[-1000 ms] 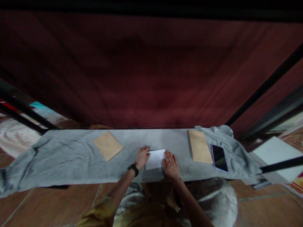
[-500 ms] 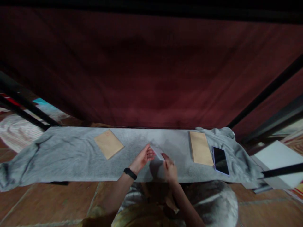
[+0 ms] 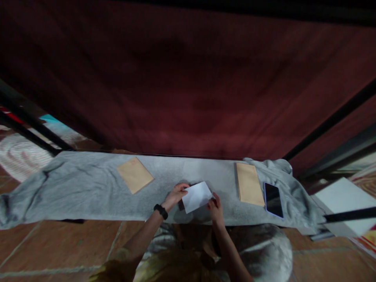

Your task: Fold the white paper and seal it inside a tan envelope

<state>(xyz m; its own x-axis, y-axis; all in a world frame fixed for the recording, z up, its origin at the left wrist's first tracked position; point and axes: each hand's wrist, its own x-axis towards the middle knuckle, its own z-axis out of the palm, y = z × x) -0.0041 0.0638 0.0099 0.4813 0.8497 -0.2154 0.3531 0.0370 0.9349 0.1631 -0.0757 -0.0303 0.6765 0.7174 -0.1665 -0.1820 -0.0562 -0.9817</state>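
A white sheet of paper point(image 3: 196, 197) is held between my hands, its broad face turned up over the grey cloth point(image 3: 96, 188). My left hand point(image 3: 177, 194), with a dark band on its wrist, pinches the sheet's left edge. The fingers of my right hand point(image 3: 215, 208) close on its right edge. Off to the left lies a brown envelope point(image 3: 135, 175), set at an angle. To the right rests a stack of brown envelopes point(image 3: 250, 184), and beside it a phone point(image 3: 273, 199) with a dark screen and a pale purple edge.
The grey cloth covers a long narrow surface. Behind it hangs a dark red curtain point(image 3: 188, 98). Black bars point(image 3: 331, 119) stand at both sides. A white board-like object point(image 3: 345, 199) sits at the far right, and tiled floor point(image 3: 67, 246) shows below.
The paper was nearly edge-on and now shows its broad white face. My left hand has moved onto its left edge, while my right hand has shifted slightly right.
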